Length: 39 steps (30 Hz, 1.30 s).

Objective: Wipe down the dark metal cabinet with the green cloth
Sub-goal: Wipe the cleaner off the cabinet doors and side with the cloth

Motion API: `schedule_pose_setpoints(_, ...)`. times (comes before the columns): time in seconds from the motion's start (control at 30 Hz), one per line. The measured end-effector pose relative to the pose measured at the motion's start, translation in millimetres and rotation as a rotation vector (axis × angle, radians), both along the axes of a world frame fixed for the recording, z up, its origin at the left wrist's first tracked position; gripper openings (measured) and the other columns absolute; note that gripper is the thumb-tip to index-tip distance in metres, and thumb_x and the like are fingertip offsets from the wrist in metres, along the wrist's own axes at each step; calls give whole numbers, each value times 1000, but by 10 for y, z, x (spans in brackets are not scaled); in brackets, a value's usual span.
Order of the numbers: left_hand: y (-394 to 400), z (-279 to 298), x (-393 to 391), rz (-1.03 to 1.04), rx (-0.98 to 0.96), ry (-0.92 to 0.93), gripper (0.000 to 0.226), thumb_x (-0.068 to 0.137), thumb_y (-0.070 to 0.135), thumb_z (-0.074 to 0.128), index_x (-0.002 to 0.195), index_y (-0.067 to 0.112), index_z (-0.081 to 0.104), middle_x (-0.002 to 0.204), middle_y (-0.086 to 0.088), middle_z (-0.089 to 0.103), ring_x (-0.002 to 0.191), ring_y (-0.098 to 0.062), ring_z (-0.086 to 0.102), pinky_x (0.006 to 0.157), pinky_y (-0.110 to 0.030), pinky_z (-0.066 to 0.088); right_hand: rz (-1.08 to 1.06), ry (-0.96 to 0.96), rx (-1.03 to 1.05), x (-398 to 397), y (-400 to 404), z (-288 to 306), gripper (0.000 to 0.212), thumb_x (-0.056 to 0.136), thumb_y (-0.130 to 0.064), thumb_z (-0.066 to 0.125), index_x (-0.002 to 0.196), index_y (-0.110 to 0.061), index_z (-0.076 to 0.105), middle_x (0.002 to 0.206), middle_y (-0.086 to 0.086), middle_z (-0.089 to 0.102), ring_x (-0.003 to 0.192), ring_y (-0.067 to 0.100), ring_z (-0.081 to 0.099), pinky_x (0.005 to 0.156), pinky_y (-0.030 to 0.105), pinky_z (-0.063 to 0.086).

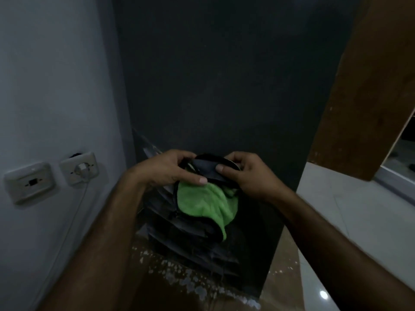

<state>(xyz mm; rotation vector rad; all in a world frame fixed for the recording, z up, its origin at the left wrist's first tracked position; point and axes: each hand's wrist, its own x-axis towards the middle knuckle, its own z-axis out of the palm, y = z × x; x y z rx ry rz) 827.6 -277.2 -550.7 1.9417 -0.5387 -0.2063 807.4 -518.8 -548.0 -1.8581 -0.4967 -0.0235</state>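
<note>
Green microfiber, that's the green cloth, and it's hanging right in front of the dark metal cabinet, down near the cabinet's lower part. It has a dark edge or backing, and the top is bunched up between both hands while the rest droops down over the slatted vent panel at the cabinet's bottom.

Left hand is holding the upper left of the cloth, fingers curled over the dark fold and the thumb pressed down onto the green side. Right hand is pinching the upper right, thumb on top of the dark fold with the other fingers wrapped behind it. So both hands are closed around the cloth, held close together just in front of the cabinet face. Can't tell if the cloth actually touches the metal or just hangs in front of it.

Left of the cabinet there's a pale wall with a wall socket that has a plug in it, and a white cable trailing down from that. A second wall plate sits further left of the socket. Right of the cabinet is a brown wooden panel, and below that a glossy white tiled floor.
</note>
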Motion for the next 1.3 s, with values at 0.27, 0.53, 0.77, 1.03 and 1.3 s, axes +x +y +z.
schedule_pose_setpoints(0.27,-71,-87,-88,-46,-187,169,35,79,24,85,109,7,78,114,-12,77,104,-22,75,85,-27,60,102,164,159,-123,-238,-104,26,102,-13,55,114,6,69,111,22,73,95,21,70,82,26,57)
schedule_pose_setpoints(0.53,-108,-52,-142,43,-154,220,59,77,68,75,108,19,82,113,-10,78,97,-25,76,70,-35,62,77,206,134,-64,-247,-78,18,100,-2,56,108,0,72,89,5,76,80,12,71,70,20,57)
schedule_pose_setpoints(0.77,-234,-55,-144,-35,34,285,51,73,61,86,105,22,81,109,-14,77,89,-25,73,72,-36,63,109,36,131,-54,-149,-164,19,102,-3,53,112,-2,70,91,-3,75,85,3,69,74,15,54)
schedule_pose_setpoints(1.03,-222,-47,-125,28,-102,222,42,87,39,66,106,3,78,109,-23,75,89,-28,72,71,-34,61,128,127,-144,-77,-231,-187,25,90,-10,74,111,-22,73,105,-4,76,97,10,73,83,29,59)
schedule_pose_setpoints(1.3,-119,-14,-45,128,-132,66,47,85,50,70,107,9,79,114,-16,77,100,-27,75,89,-34,60,36,190,-404,-50,-247,-189,19,97,-20,57,91,-15,75,88,3,77,82,21,74,73,39,62)
